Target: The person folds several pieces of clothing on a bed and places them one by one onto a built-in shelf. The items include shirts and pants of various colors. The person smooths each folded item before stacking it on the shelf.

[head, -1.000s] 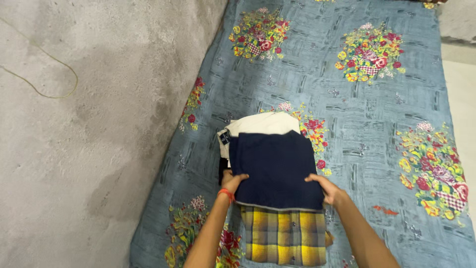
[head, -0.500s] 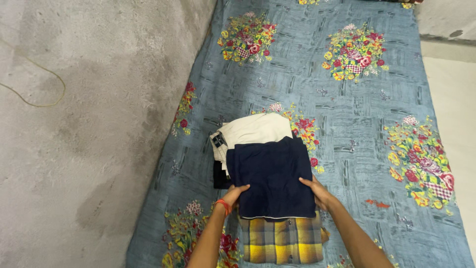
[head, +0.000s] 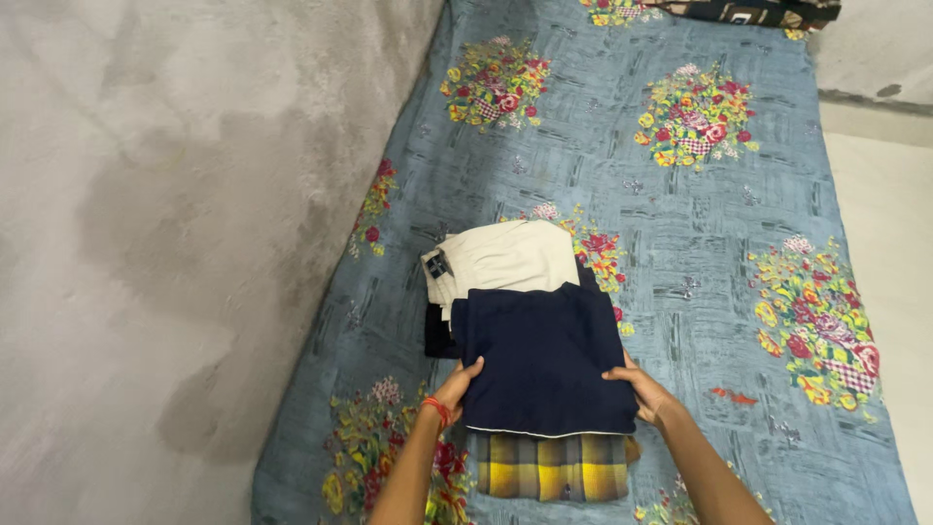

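A folded navy blue garment (head: 544, 360) lies on a blue flowered mattress (head: 680, 194). My left hand (head: 457, 384), with a red thread at the wrist, grips its near left edge. My right hand (head: 643, 394) grips its near right edge. Under its far end sits a folded cream garment (head: 505, 258) with a small dark tag, on top of another dark piece. A folded yellow and grey checked cloth (head: 552, 467) lies just below the navy garment, partly under it.
A rough grey concrete wall (head: 175, 243) runs along the mattress's left side. A pale floor (head: 889, 243) borders it on the right. A dark patterned cloth (head: 748, 12) lies at the mattress's far end.
The view has shifted slightly, so the pile sits a little further right in the frame. Both hands stay on the navy garment's near edge.
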